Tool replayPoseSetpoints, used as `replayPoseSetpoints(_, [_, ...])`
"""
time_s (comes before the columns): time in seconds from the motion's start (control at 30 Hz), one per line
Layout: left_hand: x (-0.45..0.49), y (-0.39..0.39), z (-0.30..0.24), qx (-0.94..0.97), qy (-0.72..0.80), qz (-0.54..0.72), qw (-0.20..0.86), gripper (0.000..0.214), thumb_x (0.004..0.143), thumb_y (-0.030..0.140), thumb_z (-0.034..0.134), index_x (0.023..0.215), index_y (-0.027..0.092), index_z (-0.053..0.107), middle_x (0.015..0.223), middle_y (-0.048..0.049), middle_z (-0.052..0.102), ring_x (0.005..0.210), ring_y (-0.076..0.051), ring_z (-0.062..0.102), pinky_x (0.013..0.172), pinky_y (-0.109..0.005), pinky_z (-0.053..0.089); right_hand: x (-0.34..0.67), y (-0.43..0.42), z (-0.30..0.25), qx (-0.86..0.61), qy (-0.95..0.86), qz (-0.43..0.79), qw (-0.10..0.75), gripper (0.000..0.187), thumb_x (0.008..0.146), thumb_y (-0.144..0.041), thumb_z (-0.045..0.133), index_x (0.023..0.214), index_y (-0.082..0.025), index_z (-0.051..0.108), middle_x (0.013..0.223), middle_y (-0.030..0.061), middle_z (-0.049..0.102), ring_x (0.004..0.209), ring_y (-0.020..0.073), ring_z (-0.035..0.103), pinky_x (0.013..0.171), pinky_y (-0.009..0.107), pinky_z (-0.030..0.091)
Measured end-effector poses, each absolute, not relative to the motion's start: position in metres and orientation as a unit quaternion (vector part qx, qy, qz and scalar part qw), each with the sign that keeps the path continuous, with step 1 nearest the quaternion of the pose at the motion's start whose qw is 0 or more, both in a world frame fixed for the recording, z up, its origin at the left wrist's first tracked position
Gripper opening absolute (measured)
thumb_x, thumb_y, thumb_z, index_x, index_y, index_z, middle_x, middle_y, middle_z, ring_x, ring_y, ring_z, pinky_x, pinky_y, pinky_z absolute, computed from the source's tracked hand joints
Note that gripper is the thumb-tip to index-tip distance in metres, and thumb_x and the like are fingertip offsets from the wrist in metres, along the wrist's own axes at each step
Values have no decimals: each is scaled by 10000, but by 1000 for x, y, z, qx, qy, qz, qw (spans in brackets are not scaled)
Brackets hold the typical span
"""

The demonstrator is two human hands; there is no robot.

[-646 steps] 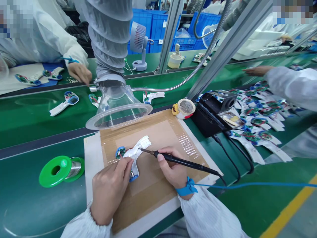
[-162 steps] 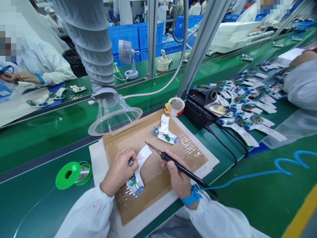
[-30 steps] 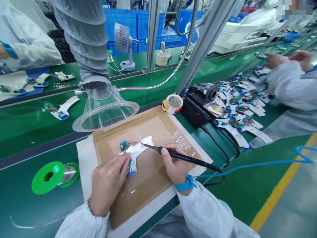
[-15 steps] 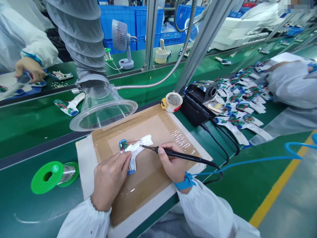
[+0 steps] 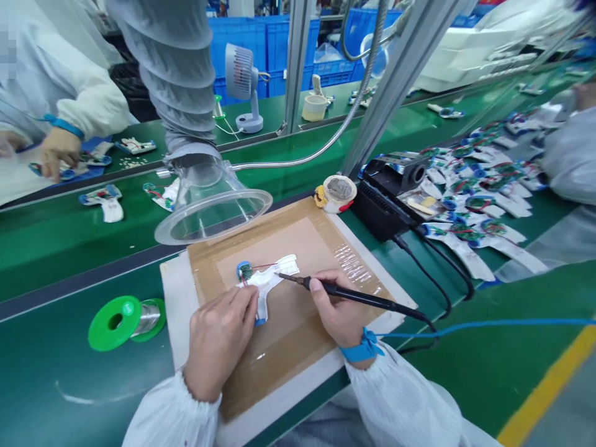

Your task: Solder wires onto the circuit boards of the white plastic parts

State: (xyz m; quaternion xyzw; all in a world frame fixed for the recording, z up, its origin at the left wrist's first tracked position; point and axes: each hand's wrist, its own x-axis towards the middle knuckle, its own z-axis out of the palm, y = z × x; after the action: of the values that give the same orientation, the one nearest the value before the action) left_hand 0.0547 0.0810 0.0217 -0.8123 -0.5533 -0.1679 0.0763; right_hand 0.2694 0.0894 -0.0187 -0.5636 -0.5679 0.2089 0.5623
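White plastic Y-shaped shell (image 5: 274, 280) between two bare hands on a brown cardboard board (image 5: 279, 354)

The shell lies left of the board's middle, nearer the far edge than the near one. Its long arm slants up and away from the person, pointing towards the board's far right corner. At the opposite end it forks: one branch, with a small green circuit board (image 5: 248, 272) in a blue rim, sits towards the far left corner; the other, blue-tipped, points to the near edge, partly covered by fingers. A thin red wire (image 5: 264, 267) runs from the circuit board along the arm.

The left hand (image 5: 221, 332) is nearer, touching the fork, its thumb and fingers drawn together on the shell; whether they also pinch a wire cannot be told. The right hand (image 5: 342, 313), on the arm's right, curls pen-like round a slim black soldering iron (image 5: 358, 295). The iron's tip points left, crossing onto the arm's middle; contact is too small to judge.

A green plastic spool of silver wire (image 5: 130, 320) rests beyond the board's left edge.
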Motion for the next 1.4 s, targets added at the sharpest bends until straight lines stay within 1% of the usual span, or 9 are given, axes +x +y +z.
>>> replayPoseSetpoints(0.1, [25,47,33,-805,-580,-106,60,247,991,296,476,836,257,664,680,40,721,547,-158,671,505,-301,397,271,88,-21,-563,-561,201,572,51,898,-242,661,854,-230,683,754,-8,722,687,160,703,634,263,573])
replayPoseSetpoints(0.2, [-8,13,41,-814,-575,-80,15,233,982,350,472,964,281,694,868,30,791,680,-170,745,514,-276,487,272,87,-28,-568,-535,208,589,62,918,-273,663,899,-229,703,822,19,739,746,185,724,677,307,589])
replayPoseSetpoints(0.33, [-13,21,51,-802,-583,-133,-6,375,974,492,500,1252,282,640,1149,-8,779,950,-221,763,704,-308,587,273,86,-36,-540,-506,257,622,138,947,-318,665,1048,-240,717,923,43,767,742,198,762,695,343,618])
replayPoseSetpoints(0.43, [17,68,52,-797,-573,-187,-31,341,1002,440,472,1242,263,639,1199,-34,755,1092,-242,713,886,-361,569,271,86,-33,-519,-512,282,624,189,960,-312,662,1136,-265,709,875,20,782,674,182,769,703,336,635])
replayPoseSetpoints(0.57, [61,129,37,-843,-510,-167,-43,290,973,328,535,1202,196,653,1394,-108,638,1341,-310,545,1118,-470,433,268,87,-26,-506,-543,272,613,199,973,-245,644,1155,-288,709,770,-17,785,743,175,781,820,333,631])
replayPoseSetpoints(0.67, [75,153,25,-849,-511,-123,-51,177,937,254,566,1049,177,680,1278,-123,686,1263,-334,578,1080,-492,440,266,88,-23,-495,-548,278,615,157,976,-210,628,1085,-288,711,823,-21,799,791,165,785,811,299,625])
replayPoseSetpoints(0.8, [71,161,20,-837,-525,-112,-105,112,936,262,575,876,217,659,995,-56,732,1015,-288,652,933,-458,479,262,93,-18,-500,-564,276,596,110,959,-202,636,1011,-269,705,937,1,797,875,176,779,822,295,616])
replayPoseSetpoints(1.07, [60,144,7,-800,-487,-305,-175,131,976,310,547,923,242,646,995,-16,743,1025,-200,655,938,-365,444,235,109,-20,-510,-543,327,581,215,944,-202,629,1147,-266,657,994,16,758,920,171,739,860,305,585])
replayPoseSetpoints(1.4, [61,142,3,-790,-487,-316,-198,159,946,319,573,841,236,660,923,-24,741,954,-197,663,903,-366,453,222,113,-17,-520,-514,335,594,232,917,-213,653,1145,-258,664,894,-2,741,853,169,701,860,321,563])
